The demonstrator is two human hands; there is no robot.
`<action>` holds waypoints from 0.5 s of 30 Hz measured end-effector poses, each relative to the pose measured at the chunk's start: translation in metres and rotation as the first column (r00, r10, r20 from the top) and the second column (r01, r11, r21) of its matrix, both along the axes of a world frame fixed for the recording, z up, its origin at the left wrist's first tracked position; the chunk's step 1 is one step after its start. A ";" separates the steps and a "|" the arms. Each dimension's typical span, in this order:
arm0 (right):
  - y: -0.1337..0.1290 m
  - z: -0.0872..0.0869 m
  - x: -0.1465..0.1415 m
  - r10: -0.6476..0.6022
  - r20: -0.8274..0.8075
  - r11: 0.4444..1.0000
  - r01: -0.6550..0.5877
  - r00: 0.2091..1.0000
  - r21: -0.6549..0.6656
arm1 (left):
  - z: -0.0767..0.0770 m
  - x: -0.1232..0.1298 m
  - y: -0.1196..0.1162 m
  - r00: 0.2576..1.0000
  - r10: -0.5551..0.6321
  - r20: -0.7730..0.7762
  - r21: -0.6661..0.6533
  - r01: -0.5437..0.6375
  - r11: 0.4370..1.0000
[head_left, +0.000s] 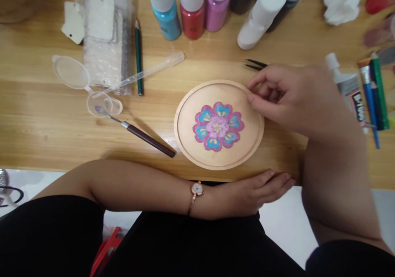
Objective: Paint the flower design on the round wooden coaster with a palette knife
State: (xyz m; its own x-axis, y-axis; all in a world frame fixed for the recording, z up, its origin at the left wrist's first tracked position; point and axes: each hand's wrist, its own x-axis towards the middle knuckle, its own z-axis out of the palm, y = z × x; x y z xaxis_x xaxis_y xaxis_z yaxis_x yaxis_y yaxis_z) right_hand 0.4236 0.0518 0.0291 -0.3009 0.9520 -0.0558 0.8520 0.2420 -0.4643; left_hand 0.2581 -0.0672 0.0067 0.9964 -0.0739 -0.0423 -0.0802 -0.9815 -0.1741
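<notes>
Our right hand is at the upper right rim of a round wooden board, thumb and forefinger brought close together there, the other fingers curled in behind. We cannot tell whether the tips pinch something small or only touch the rim. Our left hand lies palm down at the near edge of the table, empty, fingers stretched out and side by side, below the board and apart from it.

We judge the step in hand to be a small adjustment or check at the board's edge. Any next move calls for a light fingertip touch that keeps off the flower, whose blue petals and pink centre may be wet; we cannot tell.

Our right forearm rises from the lower right, bringing the hand in from the side. Our left forearm crosses in front of us, a watch at the wrist.

The board lies flat in the middle of the table. Tweezers lie just beyond the right hand. To the board's left, a dark-handled tool leans its tip at a clear cup; a pipette lies across a pencil.
</notes>
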 end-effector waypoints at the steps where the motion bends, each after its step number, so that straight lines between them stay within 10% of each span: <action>1: -0.001 0.000 0.000 0.010 -0.005 1.000 -0.010 1.000 0.014 | 0.000 0.000 0.000 1.000 -0.009 -0.003 0.003 0.009 1.000; 15: 0.000 0.000 -0.001 -0.017 -0.030 1.000 0.016 0.999 -0.013 | -0.001 0.000 -0.002 0.999 0.030 0.034 0.000 -0.030 1.000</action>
State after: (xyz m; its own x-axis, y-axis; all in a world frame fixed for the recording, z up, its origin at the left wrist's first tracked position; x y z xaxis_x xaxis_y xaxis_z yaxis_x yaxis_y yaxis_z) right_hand 0.4229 0.0516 0.0294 -0.2869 0.9561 -0.0594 0.8416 0.2220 -0.4925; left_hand 0.2581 -0.0696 0.0059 0.9990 -0.0438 -0.0080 -0.0445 -0.9832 -0.1771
